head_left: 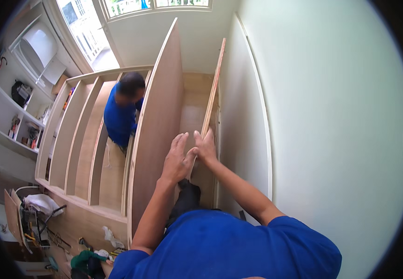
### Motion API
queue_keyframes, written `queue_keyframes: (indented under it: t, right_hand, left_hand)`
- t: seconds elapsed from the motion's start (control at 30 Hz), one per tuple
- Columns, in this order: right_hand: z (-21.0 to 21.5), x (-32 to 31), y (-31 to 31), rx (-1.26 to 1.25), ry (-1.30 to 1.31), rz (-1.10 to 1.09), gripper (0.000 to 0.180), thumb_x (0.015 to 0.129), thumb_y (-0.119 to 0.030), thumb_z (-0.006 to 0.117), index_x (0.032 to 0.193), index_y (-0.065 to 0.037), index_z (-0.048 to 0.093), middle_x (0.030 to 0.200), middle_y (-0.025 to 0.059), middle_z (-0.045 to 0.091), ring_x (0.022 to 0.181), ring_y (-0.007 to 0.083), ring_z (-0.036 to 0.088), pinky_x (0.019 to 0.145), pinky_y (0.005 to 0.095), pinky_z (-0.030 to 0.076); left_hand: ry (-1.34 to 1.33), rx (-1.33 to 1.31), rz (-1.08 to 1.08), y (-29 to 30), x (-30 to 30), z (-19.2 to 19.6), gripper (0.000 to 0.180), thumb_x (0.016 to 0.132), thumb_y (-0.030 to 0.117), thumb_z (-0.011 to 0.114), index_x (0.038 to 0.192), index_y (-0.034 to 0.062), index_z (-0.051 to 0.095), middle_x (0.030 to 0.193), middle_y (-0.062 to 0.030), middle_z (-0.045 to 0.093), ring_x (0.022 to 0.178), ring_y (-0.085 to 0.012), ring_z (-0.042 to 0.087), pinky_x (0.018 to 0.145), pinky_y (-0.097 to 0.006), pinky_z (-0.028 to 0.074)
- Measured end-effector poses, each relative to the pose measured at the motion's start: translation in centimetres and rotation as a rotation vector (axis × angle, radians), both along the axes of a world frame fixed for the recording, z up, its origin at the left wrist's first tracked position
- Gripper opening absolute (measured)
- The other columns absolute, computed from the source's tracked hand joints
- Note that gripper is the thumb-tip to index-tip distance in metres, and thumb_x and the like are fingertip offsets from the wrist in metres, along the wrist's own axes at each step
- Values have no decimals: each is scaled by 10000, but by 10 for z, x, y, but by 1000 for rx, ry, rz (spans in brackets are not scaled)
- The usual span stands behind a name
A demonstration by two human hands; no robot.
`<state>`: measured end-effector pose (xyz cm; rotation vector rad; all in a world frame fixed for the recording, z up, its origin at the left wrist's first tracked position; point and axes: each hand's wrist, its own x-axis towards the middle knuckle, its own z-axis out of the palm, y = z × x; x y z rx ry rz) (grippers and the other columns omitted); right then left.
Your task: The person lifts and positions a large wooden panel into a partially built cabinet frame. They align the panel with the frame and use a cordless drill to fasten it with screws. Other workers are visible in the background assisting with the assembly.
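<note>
The pale wall (331,116) fills the right of the frame, and a tall wooden panel (157,116) stands left of centre. Between them, the narrow wooden board (215,83), seen edge-on, runs its long axis from the middle of the frame toward the upper middle, leaning slightly right as it goes. From the fingers, most of its visible length lies up the frame; where its lower end stops is hard to tell behind the hands.

The right hand (205,148) is nearer: its thumb lies on the board's left side and its fingers on the right, seeming to grip it between them. The left hand (177,162) is just left of the board, fingers extended and spread from the thumb, apparently gripping nothing; whether that thumb touches the board, I cannot tell.
</note>
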<state>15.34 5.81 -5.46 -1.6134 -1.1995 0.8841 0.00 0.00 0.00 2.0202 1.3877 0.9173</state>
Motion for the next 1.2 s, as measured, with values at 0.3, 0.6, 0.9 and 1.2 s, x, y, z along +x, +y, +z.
queue_keyframes:
  t: [0.3,0.6,0.9,1.2]
  right_hand:
    - [-43,73,48,-128,318,-93,529,1095,-428,617,1384,14,603,1328,194,680,1230,318,647,1079,432,498]
    - [-9,84,254,-208,228,72,1098,906,-542,826,1705,-68,239,1628,245,464,1437,382,519,1064,559,509]
    - [-7,10,289,-370,42,240,1255,777,-200,751,1691,84,-60,1724,426,141,1540,516,410,1262,465,402]
    - [60,24,345,-406,-36,336,1228,802,-198,764,1699,71,-30,1727,428,126,1520,539,423,1256,498,416]
  left_hand:
    - [236,-445,-20,85,60,-20,945,981,464,764,1662,22,281,1308,-356,691,1267,-534,644,1084,-552,506]
    - [212,-512,70,120,52,-9,742,971,285,759,1560,10,401,1290,-342,690,1227,-522,657,1042,-569,521]
    - [233,-509,294,148,27,4,502,902,126,812,1364,26,643,1041,-269,772,1029,-467,746,888,-508,577]
    - [119,-533,380,191,62,73,461,912,34,770,1357,-21,662,1035,-213,807,990,-323,808,892,-405,596]
